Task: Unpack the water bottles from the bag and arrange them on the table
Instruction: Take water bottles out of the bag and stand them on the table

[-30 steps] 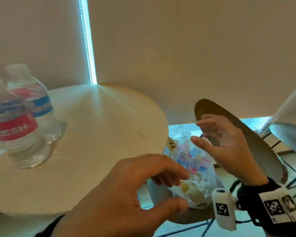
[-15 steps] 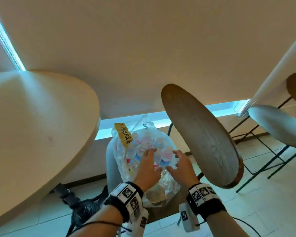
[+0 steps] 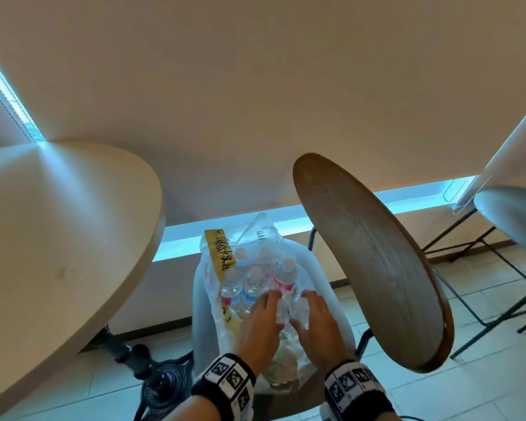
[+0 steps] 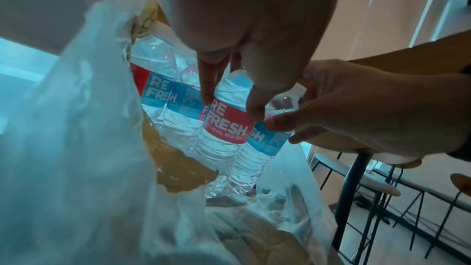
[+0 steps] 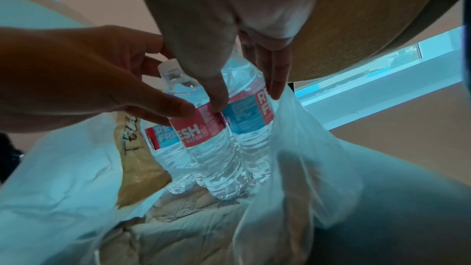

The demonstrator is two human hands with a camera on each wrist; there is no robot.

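Note:
A clear plastic bag [image 3: 214, 294] with a yellow tape tag [image 3: 220, 253] stands on a pale chair seat [image 3: 331, 287], holding several upright water bottles. Both my hands are inside its mouth. My left hand [image 4: 230, 104] has straight fingers and thumb on either side of a red-labelled bottle [image 4: 226, 126], touching its shoulder. My right hand [image 5: 246, 98] spans the neighbouring blue-labelled bottle [image 5: 244, 116], its fingers [image 5: 275, 88] straight against the bag wall. From the head view, the left hand [image 3: 264, 311] and right hand [image 3: 310, 302] lie side by side over the bottles. The round beige table [image 3: 58, 238] is at left.
A tilted brown wooden chair back [image 3: 371, 262] rises just right of the bag. The table's black pedestal base [image 3: 161, 378] stands on the tiled floor at left. Another stool [image 3: 510, 220] with thin black legs is at far right.
The view swung from the table, where two bottles stood, down to the bag. Both hands dropped into the bag's mouth and now touch the bottles.

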